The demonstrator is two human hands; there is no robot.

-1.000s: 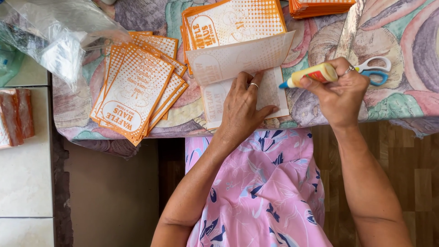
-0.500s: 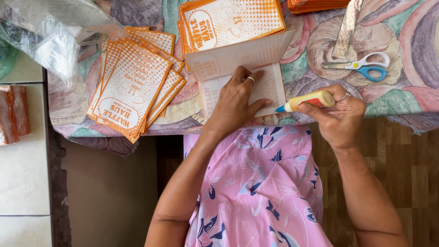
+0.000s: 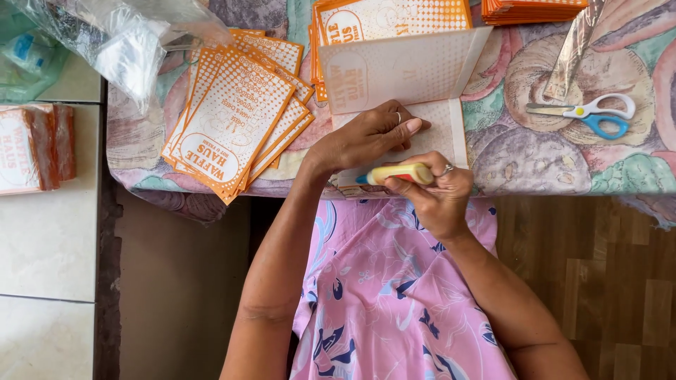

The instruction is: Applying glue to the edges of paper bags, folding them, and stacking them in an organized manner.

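At the centre of the frame, the left hand (image 3: 366, 137) is pressing flat, fingers spread, on an unfolded paper bag (image 3: 405, 84) lying on the cloth-covered worktop (image 3: 535, 155). Just below, the right hand (image 3: 436, 193) is gripping a yellow glue stick (image 3: 396, 174), its tip touching the bag's near edge. Orange printed bags (image 3: 232, 119) are fanning out at upper left; scissors (image 3: 588, 114) are lying at upper right.

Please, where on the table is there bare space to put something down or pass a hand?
Free cloth lies between the opened paper sheet and the scissors, and below the scissors to the table edge. Crowded: the left, with the fanned orange bags and plastic wrap, and the near edge under both hands.
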